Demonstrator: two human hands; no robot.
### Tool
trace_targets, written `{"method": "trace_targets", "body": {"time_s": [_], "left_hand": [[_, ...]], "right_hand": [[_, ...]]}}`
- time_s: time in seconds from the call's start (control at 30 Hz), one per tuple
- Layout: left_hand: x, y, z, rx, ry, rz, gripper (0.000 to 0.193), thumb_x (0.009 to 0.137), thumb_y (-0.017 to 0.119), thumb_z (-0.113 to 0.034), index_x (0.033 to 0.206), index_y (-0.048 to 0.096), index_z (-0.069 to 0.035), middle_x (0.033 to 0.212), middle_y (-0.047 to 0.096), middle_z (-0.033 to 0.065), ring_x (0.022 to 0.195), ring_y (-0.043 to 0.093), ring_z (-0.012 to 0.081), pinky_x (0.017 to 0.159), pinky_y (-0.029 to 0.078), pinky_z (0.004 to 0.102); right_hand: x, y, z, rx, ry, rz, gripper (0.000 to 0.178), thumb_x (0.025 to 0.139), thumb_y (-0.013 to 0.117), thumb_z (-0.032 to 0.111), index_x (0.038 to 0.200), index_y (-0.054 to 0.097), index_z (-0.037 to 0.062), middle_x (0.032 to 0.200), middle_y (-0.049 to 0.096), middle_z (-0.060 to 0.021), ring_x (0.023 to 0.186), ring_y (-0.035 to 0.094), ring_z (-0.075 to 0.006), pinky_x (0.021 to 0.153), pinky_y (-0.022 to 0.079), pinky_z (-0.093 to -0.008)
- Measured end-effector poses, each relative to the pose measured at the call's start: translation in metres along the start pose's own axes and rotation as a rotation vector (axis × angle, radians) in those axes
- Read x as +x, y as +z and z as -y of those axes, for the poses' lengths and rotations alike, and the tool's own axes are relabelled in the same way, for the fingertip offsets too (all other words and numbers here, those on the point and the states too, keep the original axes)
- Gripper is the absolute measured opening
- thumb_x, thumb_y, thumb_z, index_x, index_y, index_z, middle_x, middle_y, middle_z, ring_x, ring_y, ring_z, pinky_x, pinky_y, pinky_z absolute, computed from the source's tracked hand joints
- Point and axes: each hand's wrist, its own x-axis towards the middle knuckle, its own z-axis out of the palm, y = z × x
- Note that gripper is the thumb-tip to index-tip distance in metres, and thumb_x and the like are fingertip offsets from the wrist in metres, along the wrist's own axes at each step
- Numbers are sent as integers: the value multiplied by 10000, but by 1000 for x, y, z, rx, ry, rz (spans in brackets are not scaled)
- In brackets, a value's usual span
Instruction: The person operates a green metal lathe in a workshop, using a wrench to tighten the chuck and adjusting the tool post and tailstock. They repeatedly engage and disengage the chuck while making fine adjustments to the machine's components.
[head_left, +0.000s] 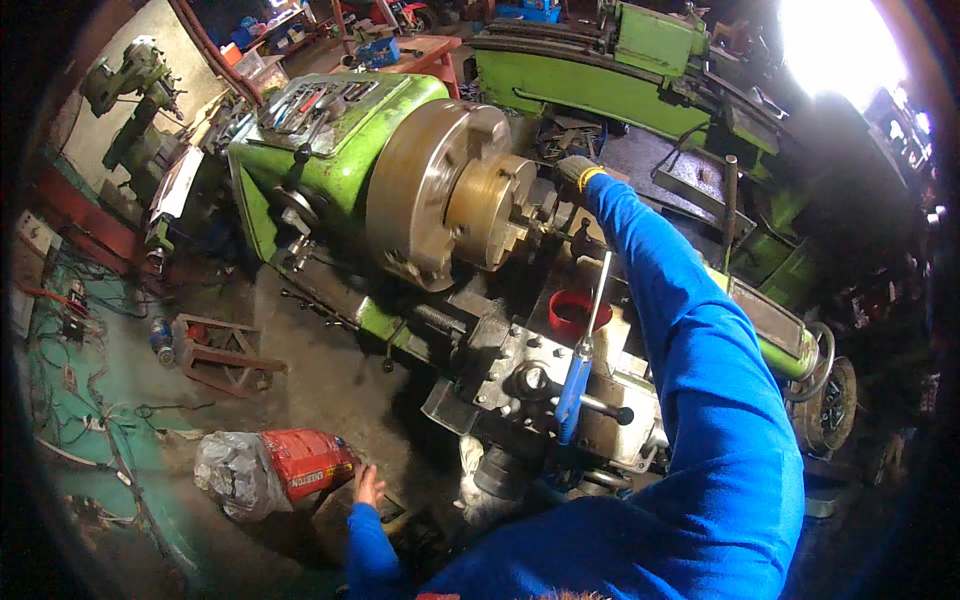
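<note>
My right hand (577, 173), in a grey work glove with a yellow cuff, reaches out beside the end of a metal workpiece (487, 210) at the lathe's chuck (420, 190). The glove looks curled; whatever it grips is too dark and small to make out. Low on the left, my bare left hand (369, 487) has its fingers apart and holds nothing. It is nearest to a red and grey plastic sack (305, 463) on the floor. A blue-handled tool with a long metal shank (574, 395) rests at the tool post (525, 370).
The green headstock (330, 130) carries several hand tools on top. A red ring-shaped container (578, 314) sits on the carriage. Cables and a rusty metal frame (225, 355) lie on the floor at left. Another green machine (580, 75) stands at the back.
</note>
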Motion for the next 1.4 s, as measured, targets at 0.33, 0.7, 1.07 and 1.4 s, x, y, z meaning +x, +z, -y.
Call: {"method": "trace_targets", "body": {"time_s": [0.33,0.7,1.07,1.4], "left_hand": [[-73,-50,95,181,-81,-97,658,949,783,-428,1492,578,-117,1359,679,111,971,711,241,737,551,369],[-68,-30,135,196,39,36,536,960,799,-316,1351,649,19,1337,671,151,1121,689,250,857,609,363],[-95,-60,200,215,-33,66,541,987,729,-447,1419,645,-131,1260,716,78,852,701,188,670,528,352],[-113,-110,237,18,-155,17,575,1018,661,-460,1520,542,-206,1173,707,65,881,709,233,657,522,395]], "right_hand": [[-34,-23,19,-230,101,-8,248,976,627,238,1040,809,82,1140,778,-208,1098,754,-375,915,609,-452],[-284,-71,112,1331,592,-725,279,964,692,351,896,708,81,719,643,-19,619,580,-111,542,445,-291],[-305,44,133,186,282,-549,227,979,607,172,1146,761,167,1117,747,-208,1063,719,-401,896,585,-478],[-348,-46,191,601,510,-771,385,953,654,407,1241,719,159,1151,754,-228,1101,708,-422,954,546,-507]]}}
